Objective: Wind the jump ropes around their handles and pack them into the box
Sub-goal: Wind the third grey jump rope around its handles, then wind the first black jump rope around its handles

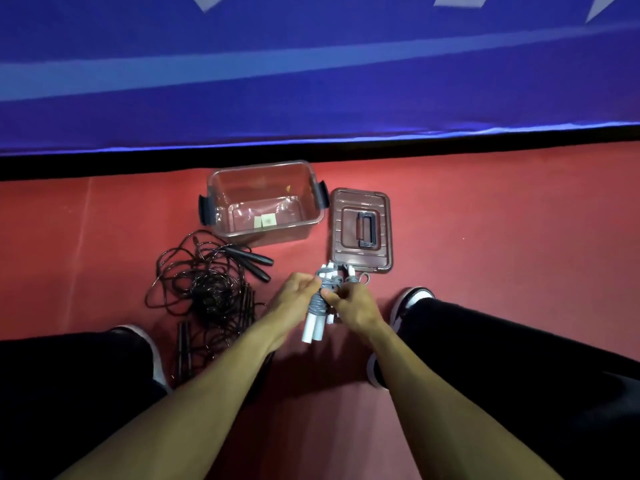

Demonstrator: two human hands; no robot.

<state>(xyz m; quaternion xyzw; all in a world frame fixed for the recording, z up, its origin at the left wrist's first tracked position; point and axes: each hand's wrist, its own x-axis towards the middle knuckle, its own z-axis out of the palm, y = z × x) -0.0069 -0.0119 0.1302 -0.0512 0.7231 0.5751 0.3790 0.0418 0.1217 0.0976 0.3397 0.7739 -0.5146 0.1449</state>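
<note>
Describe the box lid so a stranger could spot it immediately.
Start at the clear plastic box on the red floor. Immediately right of it lies the flat brownish plastic lid. Unlike the box, it is shallow, ribbed, and has a dark folding handle at its centre.

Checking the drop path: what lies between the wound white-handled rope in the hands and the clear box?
In the head view, only bare red floor separates the white-handled rope from the clear box; the lid sits right, the black ropes left.

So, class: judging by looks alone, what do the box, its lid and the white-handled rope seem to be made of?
Box: clear glossy plastic, probably; the floor shows through it.
Lid: tinted, moulded plastic with ridges.
White-handled rope: smooth, matte handles, likely plastic; grey cord, material unclear.
</note>
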